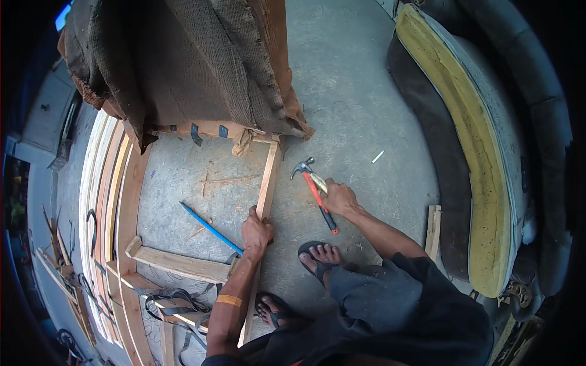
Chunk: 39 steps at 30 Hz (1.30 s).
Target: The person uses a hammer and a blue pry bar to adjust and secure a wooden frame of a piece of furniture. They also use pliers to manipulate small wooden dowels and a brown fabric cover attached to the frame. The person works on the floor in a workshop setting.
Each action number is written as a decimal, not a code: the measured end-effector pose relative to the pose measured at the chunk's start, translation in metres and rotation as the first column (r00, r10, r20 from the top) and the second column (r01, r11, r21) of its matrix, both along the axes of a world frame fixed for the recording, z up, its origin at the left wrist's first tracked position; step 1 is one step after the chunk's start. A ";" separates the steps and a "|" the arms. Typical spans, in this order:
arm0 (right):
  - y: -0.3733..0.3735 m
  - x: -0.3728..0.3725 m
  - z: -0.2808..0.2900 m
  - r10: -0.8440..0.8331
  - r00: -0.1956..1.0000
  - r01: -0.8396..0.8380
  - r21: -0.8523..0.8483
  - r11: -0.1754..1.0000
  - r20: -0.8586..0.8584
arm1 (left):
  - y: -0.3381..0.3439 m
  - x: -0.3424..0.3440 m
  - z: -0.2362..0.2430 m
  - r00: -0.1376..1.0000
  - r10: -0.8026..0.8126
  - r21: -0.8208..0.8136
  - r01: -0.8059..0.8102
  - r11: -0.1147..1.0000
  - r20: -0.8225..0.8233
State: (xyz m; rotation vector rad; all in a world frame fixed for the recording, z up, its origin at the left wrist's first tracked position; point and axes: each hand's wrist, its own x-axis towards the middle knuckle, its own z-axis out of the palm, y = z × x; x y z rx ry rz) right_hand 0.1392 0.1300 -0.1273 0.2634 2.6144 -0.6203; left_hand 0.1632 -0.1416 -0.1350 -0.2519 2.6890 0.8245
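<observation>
The frame [180, 261] is apparently being steadied, left hand [256, 232] curled on its rail [267, 180], right hand [339, 198] closed round a pale handle [318, 182]; the next move wants firm bracing.

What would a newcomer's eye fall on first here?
Probably the yellow strip curving down the right side, and the brown cloth hanging at upper left. Next, the red-handled hammer by the right hand, which grips a pale handle, and the blue bar slanting inside the frame the left hand grips.
</observation>
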 end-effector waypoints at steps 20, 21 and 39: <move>0.069 -0.026 0.058 -0.144 0.950 0.287 -0.602 0.745 0.276 | -0.013 0.005 -0.003 1.000 0.025 0.020 -0.024 0.999 -0.014; 0.086 -0.037 0.062 -0.205 0.947 0.317 -0.642 0.698 0.245 | -0.010 0.004 -0.002 1.000 0.018 0.024 -0.018 1.000 -0.015; 0.031 0.008 -0.043 -0.113 0.980 0.083 -0.177 0.981 -0.163 | -0.077 -0.005 0.000 0.975 -0.003 0.325 -0.071 0.943 0.224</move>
